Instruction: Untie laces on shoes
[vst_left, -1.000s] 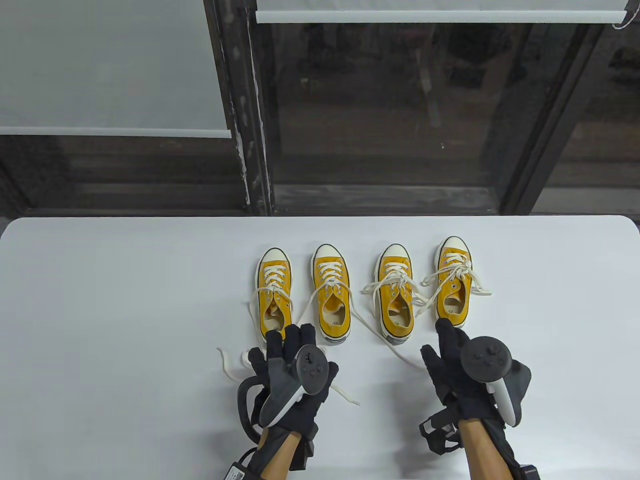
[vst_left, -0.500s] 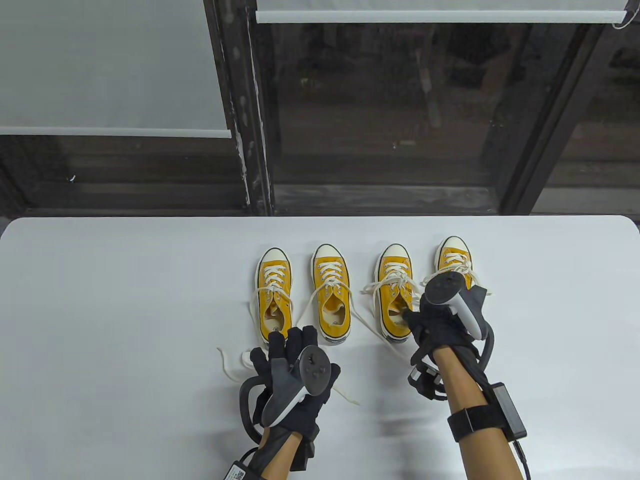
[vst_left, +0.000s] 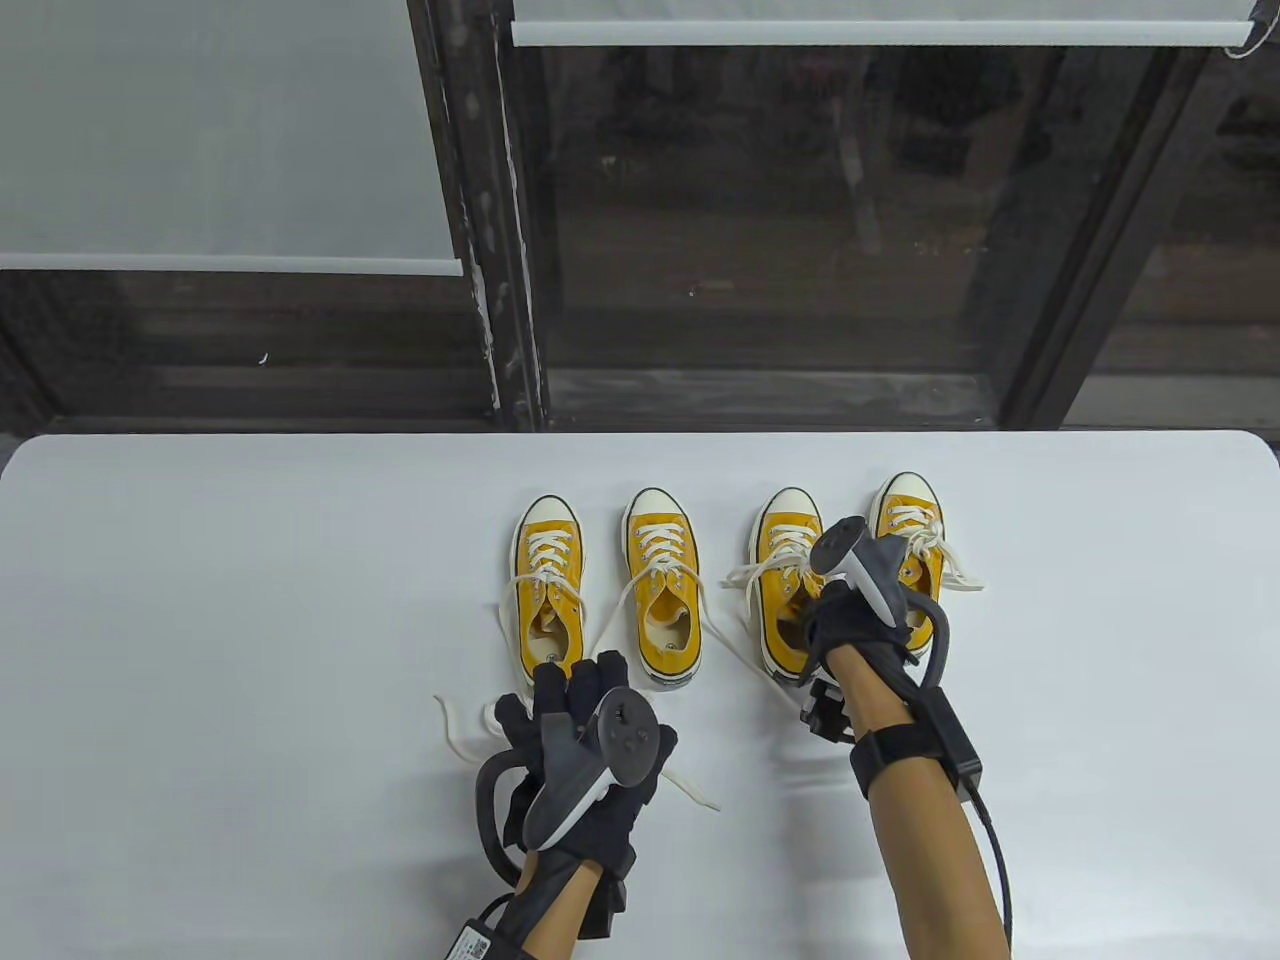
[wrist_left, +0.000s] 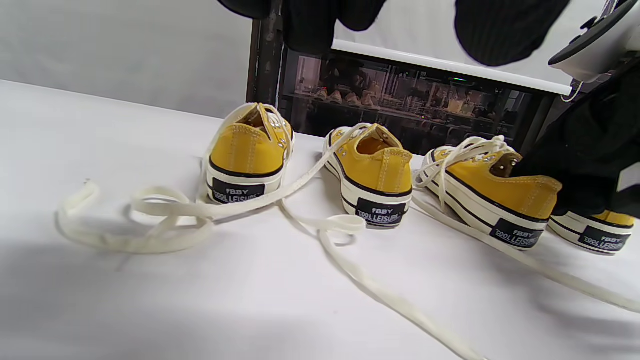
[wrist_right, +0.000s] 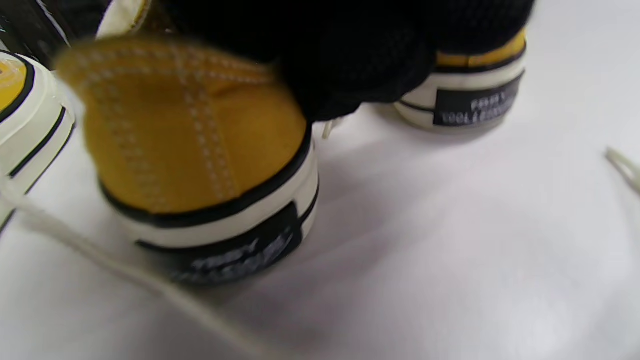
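Four yellow sneakers stand in a row, toes away from me. The first shoe (vst_left: 548, 590) and the second shoe (vst_left: 663, 590) have loose laces (vst_left: 690, 785) trailing on the table. The third shoe (vst_left: 783, 540) and the fourth shoe (vst_left: 905, 510) still carry bows. My left hand (vst_left: 565, 685) lies flat with its fingers spread just behind the first shoe's heel, holding nothing. My right hand (vst_left: 830, 620) is over the rear opening of the third shoe, its fingers hidden under the tracker. In the right wrist view the glove (wrist_right: 350, 55) covers the top of that shoe's heel (wrist_right: 190, 135).
The white table (vst_left: 250, 600) stretches wide on both sides of the shoes. Loose lace loops (wrist_left: 165, 220) lie near my left hand. A lace (wrist_left: 550, 280) runs from the third shoe toward the front. Dark window frames stand behind the table's far edge.
My right hand moved forward and left, from the table behind the fourth shoe to over the third shoe's opening. My left hand stayed in place.
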